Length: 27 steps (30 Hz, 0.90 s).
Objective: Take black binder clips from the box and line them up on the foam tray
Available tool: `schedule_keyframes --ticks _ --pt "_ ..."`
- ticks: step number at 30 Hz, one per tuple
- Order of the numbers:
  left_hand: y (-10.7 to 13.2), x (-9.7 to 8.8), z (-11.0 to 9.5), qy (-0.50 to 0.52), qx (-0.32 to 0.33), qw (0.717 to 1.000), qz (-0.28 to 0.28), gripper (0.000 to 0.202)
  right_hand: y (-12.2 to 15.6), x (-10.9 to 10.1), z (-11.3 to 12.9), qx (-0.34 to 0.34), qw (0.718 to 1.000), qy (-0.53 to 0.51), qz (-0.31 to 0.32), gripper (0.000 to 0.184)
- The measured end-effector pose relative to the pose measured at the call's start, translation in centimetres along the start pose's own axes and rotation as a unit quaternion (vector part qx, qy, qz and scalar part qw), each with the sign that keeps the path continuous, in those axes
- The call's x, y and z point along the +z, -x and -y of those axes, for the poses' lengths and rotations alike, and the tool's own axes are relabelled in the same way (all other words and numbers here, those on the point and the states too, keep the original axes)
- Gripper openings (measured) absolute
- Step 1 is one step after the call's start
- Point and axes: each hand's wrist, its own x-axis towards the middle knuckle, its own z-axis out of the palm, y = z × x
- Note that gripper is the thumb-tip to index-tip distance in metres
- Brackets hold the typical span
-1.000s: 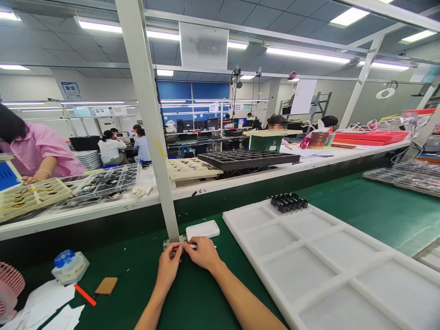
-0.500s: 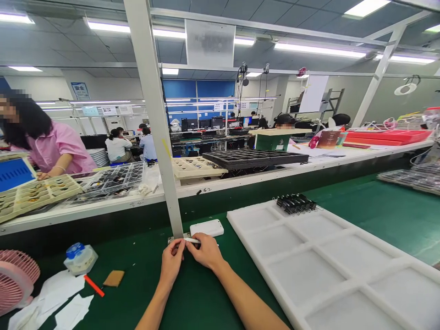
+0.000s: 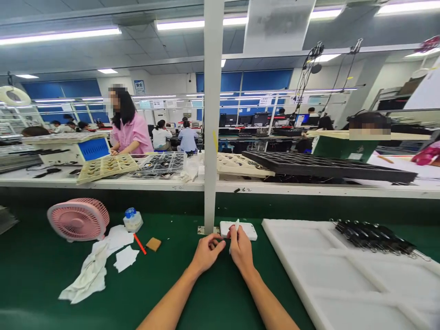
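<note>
My right hand (image 3: 241,247) is closed around a slim white pen-like stick (image 3: 237,223), whose upper end points up above the fingers. Most of the stick is hidden in the grip. Just to the left, my left hand (image 3: 206,252) is half curled, with thumb and forefinger apart and nothing visible between them. Behind both hands a white phone-like case (image 3: 248,230) lies flat on the green mat (image 3: 172,284), partly covered by my right hand. The foot of a white post (image 3: 209,201) stands close behind my left hand.
At right lies a white divided tray (image 3: 295,275) bearing black binder clips (image 3: 374,236). To the left are a pink fan (image 3: 79,220), a blue-capped bottle (image 3: 132,221), a red stick (image 3: 140,244), a brown pad (image 3: 153,244) and crumpled cloth (image 3: 87,275). A co-worker (image 3: 132,130) stands beyond the shelf.
The view has swung left. My hands have come apart: both were at the white stick, now only my right hand holds it, turned from lying sideways to upright.
</note>
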Motion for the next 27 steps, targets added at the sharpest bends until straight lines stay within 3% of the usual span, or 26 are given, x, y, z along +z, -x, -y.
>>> schedule_keyframes --ticks 13,27 --pt "-0.24 -0.01 0.33 -0.057 -0.023 0.998 0.009 0.025 -0.24 0.48 -0.60 0.010 0.993 0.057 0.101 0.042" --pt "-0.11 0.13 0.54 -0.088 -0.016 0.996 0.022 0.020 0.20 0.26 -0.53 0.001 0.996 0.019 0.082 0.044"
